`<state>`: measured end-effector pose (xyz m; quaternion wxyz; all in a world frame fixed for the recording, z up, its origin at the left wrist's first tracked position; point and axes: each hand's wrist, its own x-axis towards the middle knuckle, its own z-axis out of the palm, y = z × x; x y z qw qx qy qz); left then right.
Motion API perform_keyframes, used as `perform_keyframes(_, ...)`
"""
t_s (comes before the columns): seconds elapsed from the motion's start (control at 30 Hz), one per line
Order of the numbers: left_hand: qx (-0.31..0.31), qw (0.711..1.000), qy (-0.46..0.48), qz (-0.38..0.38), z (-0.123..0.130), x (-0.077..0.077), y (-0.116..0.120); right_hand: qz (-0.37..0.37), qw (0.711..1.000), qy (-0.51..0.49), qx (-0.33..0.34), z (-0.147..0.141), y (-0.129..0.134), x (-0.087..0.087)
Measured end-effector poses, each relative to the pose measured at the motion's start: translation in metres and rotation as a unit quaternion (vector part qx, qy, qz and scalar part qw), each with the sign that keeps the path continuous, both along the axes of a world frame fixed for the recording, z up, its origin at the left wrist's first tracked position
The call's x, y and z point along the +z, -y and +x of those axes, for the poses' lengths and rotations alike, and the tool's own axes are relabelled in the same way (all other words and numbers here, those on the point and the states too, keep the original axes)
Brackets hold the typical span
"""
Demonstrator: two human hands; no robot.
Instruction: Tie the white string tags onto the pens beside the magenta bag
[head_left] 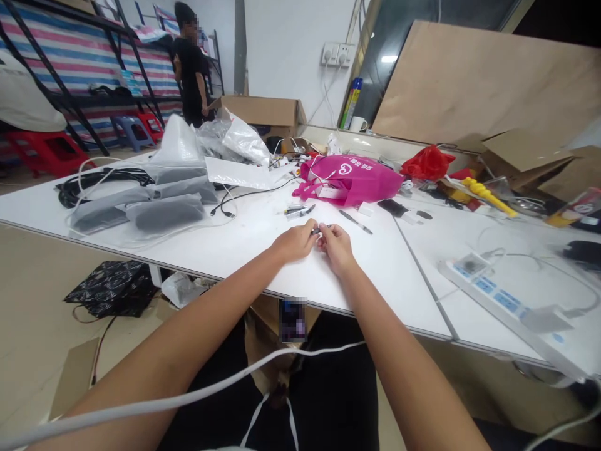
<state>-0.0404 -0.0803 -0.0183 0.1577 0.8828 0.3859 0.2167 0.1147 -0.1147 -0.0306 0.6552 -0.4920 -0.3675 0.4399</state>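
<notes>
Above the white table's near edge, my left hand (297,242) pinches a short dark pen (315,231). My right hand (336,246) is closed on the pen's other end, with its fingertips close to the left ones. Most of the pen is hidden by the fingers. Just beyond the hands lie several pens and pen parts (297,211) in a small group. A slim grey pen (355,222) lies apart from them, to the right of my right hand.
Grey wrapped packages (164,213) and a black cable coil (75,189) lie left on the table (244,250). A pink bag (370,178) is behind the pens. Right are a power strip (498,291) and cardboard boxes (526,156). A white cable (211,391) crosses my lap. A person (190,75) stands behind.
</notes>
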Motion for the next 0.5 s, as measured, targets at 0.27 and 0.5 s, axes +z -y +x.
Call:
perform_keyframes(0.27,-0.009,0.999,-0.026,0.018,0.005,0.003,0.000,-0.012,0.999,0.028,-0.017,-0.005,0.005,0.007)
perform_keyframes(0.5,0.008,0.999,-0.034,0.020,0.011,0.006,0.001,-0.019,0.998,0.027,-0.050,-0.004,0.000,0.005)
